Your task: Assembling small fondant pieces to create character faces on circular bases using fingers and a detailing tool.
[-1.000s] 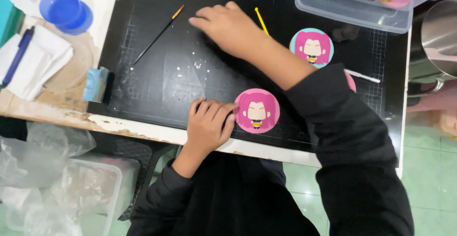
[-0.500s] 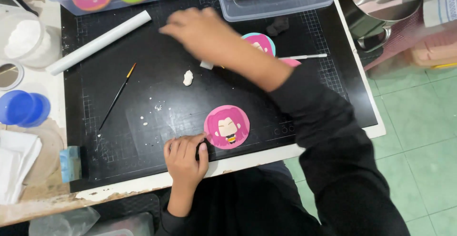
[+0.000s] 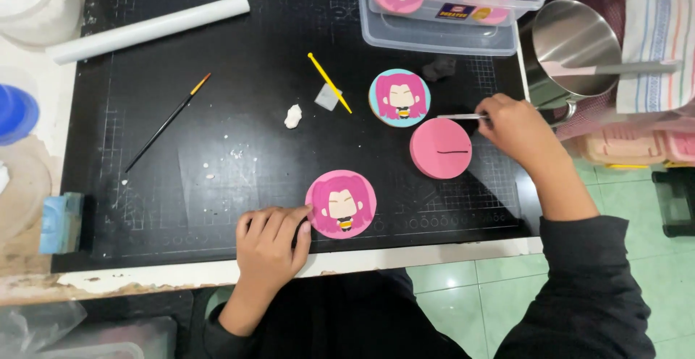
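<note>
Black mat [image 3: 217,185]: left hand [image 3: 269,247] touches pink disc [image 3: 341,204], grip unclear; right hand [image 3: 515,124] pinches thin tool [image 3: 460,116]

A white roller [image 3: 148,28] lies slanted across the far left of the black cutting mat [image 3: 217,163]. Below it rests a thin paintbrush [image 3: 168,122], and near the middle sit a white lump [image 3: 292,116] and a yellow stick tool [image 3: 329,82]. Clear plastic boxes [image 3: 441,22] of decorated discs line the far edge. A steel pot [image 3: 568,48] stands beside the mat on the right, near a striped cloth [image 3: 655,40]. A blue sponge [image 3: 61,221] sits at the left edge.
</note>
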